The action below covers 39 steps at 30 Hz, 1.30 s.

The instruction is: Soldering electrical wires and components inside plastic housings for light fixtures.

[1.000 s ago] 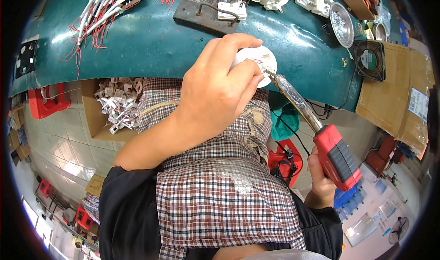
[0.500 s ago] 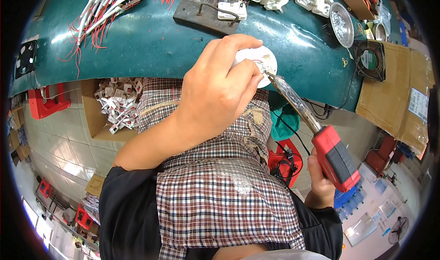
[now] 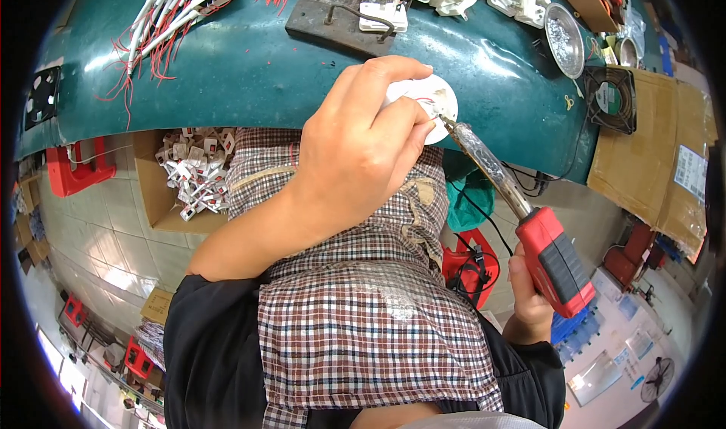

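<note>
My left hand (image 3: 352, 149) is closed around a round white plastic piece (image 3: 448, 96) at the front edge of the green bench. Fingertips press on its inside, where a thin red wire shows; the fingers hide part of it. From the right, my right hand (image 3: 528, 300) grips the red and black handle of a soldering iron (image 3: 558, 262). The iron's narrow tip meets the inside of the white piece, close to my left thumb and fingers. Exactly what the tip touches is too small to tell.
Beyond my hands a dark metal block (image 3: 314, 20) holds a white plug part (image 3: 384, 17). White cables (image 3: 162, 17) with red wires lie far left. A metal bowl (image 3: 563, 41) and small fan (image 3: 611, 100) stand right. An open carton (image 3: 155, 194) of white parts sits below the bench.
The soldering iron's tip has shifted very slightly on the white piece. My left hand keeps its hold, almost without moving.
</note>
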Each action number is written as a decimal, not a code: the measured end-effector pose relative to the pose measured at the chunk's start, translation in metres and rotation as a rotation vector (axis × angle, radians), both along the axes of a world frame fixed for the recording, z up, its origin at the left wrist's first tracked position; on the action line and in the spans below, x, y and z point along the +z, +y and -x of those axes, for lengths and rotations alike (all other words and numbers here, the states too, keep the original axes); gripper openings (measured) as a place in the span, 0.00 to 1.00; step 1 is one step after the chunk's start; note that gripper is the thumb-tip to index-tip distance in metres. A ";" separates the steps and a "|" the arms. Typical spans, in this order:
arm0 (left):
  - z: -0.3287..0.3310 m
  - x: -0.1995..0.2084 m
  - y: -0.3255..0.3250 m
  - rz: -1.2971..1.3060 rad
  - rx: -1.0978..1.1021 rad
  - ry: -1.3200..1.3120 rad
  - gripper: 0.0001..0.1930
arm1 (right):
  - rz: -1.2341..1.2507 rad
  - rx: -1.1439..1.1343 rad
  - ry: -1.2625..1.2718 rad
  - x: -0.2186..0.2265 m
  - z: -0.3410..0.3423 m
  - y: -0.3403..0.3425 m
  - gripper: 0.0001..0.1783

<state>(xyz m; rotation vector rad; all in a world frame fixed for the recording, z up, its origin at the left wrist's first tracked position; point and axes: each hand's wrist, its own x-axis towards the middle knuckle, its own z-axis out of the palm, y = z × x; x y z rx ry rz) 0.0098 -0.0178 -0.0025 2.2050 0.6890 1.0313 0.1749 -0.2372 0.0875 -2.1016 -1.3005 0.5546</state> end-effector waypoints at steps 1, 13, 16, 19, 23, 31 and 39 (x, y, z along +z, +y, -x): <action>0.000 0.000 0.000 0.002 0.000 0.007 0.08 | 0.008 -0.011 0.025 0.000 0.000 0.001 0.11; -0.001 0.002 0.000 -0.009 0.001 0.018 0.08 | -0.007 0.013 -0.040 -0.003 0.000 -0.003 0.11; -0.001 0.004 0.000 0.000 0.003 0.029 0.08 | 0.010 0.004 -0.024 -0.002 0.000 -0.002 0.11; 0.000 0.001 0.002 -0.058 -0.010 0.044 0.07 | 0.017 -0.045 0.049 -0.002 0.001 -0.001 0.11; -0.002 0.001 0.002 -0.054 -0.013 0.048 0.07 | -0.013 -0.048 0.034 -0.006 0.000 -0.005 0.12; -0.001 0.005 0.000 0.006 -0.004 0.043 0.08 | -0.036 -0.057 -0.023 0.000 -0.008 -0.015 0.10; 0.000 0.008 0.000 0.017 -0.015 0.059 0.08 | -0.384 -0.276 0.334 -0.023 -0.004 0.024 0.10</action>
